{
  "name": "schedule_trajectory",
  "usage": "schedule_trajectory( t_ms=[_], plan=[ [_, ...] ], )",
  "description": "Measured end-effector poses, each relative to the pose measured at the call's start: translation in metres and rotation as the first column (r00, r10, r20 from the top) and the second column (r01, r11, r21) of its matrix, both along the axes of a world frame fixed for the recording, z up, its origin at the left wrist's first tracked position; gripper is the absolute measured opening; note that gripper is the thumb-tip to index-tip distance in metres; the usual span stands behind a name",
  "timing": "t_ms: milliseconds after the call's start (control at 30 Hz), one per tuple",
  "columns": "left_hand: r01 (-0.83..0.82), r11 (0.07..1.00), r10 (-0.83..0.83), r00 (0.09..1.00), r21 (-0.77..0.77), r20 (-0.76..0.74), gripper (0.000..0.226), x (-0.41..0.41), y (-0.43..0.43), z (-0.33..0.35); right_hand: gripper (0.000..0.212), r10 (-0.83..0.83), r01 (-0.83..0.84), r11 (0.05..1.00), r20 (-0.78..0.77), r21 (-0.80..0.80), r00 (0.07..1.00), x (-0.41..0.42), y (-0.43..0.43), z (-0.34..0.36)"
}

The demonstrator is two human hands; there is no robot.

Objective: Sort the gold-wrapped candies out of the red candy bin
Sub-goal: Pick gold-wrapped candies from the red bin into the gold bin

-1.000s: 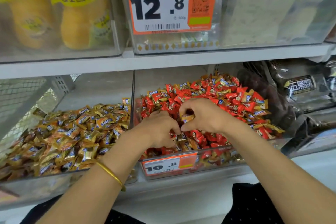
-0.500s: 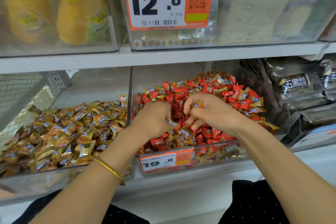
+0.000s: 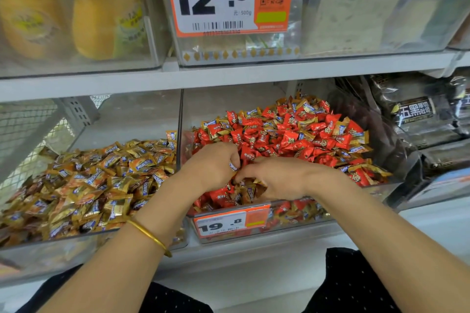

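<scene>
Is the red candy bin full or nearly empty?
Full: the bin is heaped with red candies above its front wall, gold ones mixed in.

Red candy bin [image 3: 307, 222]: clear, heaped with red candies. Gold-wrapped candies [image 3: 250, 192]: scattered throughout, clustered at front.

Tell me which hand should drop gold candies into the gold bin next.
Left. The left hand grips a gold-wrapped candy and sits beside the divider, next to the gold bin. The right hand lies farther off, fingers dug into the red candy bin's front pile.
</scene>
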State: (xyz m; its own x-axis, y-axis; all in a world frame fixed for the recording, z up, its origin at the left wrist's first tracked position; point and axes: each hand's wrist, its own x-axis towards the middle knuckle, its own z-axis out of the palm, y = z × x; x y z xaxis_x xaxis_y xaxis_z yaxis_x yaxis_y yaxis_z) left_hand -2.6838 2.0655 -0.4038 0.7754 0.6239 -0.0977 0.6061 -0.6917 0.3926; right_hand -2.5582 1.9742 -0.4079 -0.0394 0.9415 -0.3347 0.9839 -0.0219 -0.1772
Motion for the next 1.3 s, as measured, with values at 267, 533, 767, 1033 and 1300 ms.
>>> schedule_trajectory(
  t_ms=[267, 533, 767, 1033, 1300],
  plan=[
    [-0.027, 1.0, 0.027, 0.998, 0.004, -0.051, 0.007, 0.0, -0.004, 0.004, 0.027, -0.029, -0.003, 0.978, 0.15, 0.208, 0.988, -0.008, 0.006, -0.01],
    [-0.019, 0.991, 0.022, 1.0, -0.132, 0.02, 0.021, 0.001, -0.001, 0.004, 0.012, -0.123, 0.335, 0.886, -0.535, 0.32, 0.836, 0.009, -0.006, 0.005],
    [0.217, 0.974, -0.223, 0.964, -0.062, -0.144, 0.052, 0.001, -0.004, -0.004, 0.01, -0.18, 0.64, 0.766, -0.938, 0.056, 0.297, 0.016, -0.018, 0.016],
    [0.231, 0.973, -0.23, 0.956, -0.015, -0.18, 0.053, 0.009, -0.009, -0.021, 0.007, -0.266, 0.646, 0.735, -0.964, -0.205, -0.003, 0.019, -0.019, 0.024],
    [0.319, 0.929, -0.286, 0.941, 0.19, -0.182, 0.035, 0.013, -0.014, -0.026, 0.007, -0.292, 0.581, 0.717, -0.923, -0.385, -0.252, 0.018, -0.025, 0.026]
  ],
)
